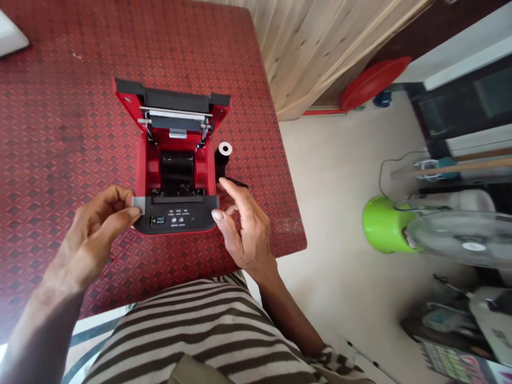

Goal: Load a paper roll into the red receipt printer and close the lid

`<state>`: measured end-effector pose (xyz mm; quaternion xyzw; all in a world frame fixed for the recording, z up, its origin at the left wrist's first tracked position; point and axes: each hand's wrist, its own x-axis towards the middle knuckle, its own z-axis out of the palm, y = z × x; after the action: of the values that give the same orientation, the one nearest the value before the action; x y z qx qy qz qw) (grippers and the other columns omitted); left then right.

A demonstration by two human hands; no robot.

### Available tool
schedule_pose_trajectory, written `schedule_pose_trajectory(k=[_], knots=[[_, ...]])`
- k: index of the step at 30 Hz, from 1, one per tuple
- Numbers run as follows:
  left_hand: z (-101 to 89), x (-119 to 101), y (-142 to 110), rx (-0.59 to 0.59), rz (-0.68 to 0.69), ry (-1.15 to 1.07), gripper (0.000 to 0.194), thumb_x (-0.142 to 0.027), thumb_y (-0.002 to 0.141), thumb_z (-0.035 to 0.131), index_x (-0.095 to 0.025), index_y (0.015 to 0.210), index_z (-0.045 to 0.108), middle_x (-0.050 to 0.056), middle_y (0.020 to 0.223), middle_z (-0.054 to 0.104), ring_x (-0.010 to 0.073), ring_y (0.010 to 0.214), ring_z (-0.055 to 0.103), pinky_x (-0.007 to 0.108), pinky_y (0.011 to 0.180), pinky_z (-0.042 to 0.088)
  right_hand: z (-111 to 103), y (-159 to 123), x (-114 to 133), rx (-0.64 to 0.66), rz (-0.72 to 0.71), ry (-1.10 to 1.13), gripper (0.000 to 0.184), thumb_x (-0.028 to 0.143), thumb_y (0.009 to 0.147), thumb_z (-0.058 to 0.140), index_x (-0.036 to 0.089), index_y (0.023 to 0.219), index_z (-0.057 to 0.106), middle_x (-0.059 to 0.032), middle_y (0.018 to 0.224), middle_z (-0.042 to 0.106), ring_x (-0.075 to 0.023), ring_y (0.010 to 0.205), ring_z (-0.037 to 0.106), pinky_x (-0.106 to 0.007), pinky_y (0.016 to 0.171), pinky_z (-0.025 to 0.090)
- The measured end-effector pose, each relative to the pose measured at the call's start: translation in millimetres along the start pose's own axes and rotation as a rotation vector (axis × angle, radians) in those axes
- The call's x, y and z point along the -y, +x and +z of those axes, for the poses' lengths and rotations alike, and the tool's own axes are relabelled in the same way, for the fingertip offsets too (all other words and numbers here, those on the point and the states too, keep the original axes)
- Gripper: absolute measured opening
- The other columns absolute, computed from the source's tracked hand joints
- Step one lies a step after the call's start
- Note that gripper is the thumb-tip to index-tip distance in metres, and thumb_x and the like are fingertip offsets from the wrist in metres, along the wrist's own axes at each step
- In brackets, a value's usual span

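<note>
- Pinching what with the left grip?
- Clear strip, I think; too thin to be sure. Printer right of it, lid up. Right grip parted, at its other side.
- Risk?
- Printer could skid if left tugs unbraced. Roll beyond right grip could topple if brushed.

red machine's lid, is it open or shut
Open: the lid stands raised at the back of the red machine, exposing the black roll inside.

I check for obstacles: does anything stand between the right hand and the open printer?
Nothing visible does: the right hand appears to touch the open printer at one corner. A black roll stands beside the printer.
</note>
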<state>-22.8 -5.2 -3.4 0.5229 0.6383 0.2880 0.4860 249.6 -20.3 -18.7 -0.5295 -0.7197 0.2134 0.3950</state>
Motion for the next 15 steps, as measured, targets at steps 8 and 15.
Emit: schedule_pose_trajectory(k=[8, 15], knots=[[12.3, -4.3, -14.7, -0.020, -0.014, -0.050, 0.032, -0.055, 0.091, 0.070, -0.023, 0.091, 0.064, -0.002, 0.079, 0.066, 0.0146, 0.071, 0.057, 0.030, 0.066, 0.043, -4.3, 5.5, 8.8, -0.106, -0.064, -0.093, 0.034, 0.024, 0.105, 0.062, 0.020, 0.139, 0.063, -0.0120, 0.124, 0.077, -0.0228, 0.106, 0.076, -0.041, 0.086, 0.067], [14.0, -2.6, -12.4, -0.009, 0.033, -0.054, 0.037, -0.058, 0.090, 0.070, -0.021, 0.084, 0.064, -0.002, 0.072, 0.060, 0.0129, 0.063, 0.050, 0.029, 0.059, 0.038, -8.8, 49.5, 42.6, 0.299, -0.325, -0.325, 0.019, 0.016, 0.108, 0.056, 0.018, 0.119, 0.071, -0.0103, 0.119, 0.078, -0.0239, 0.109, 0.074, -0.043, 0.098, 0.062]])
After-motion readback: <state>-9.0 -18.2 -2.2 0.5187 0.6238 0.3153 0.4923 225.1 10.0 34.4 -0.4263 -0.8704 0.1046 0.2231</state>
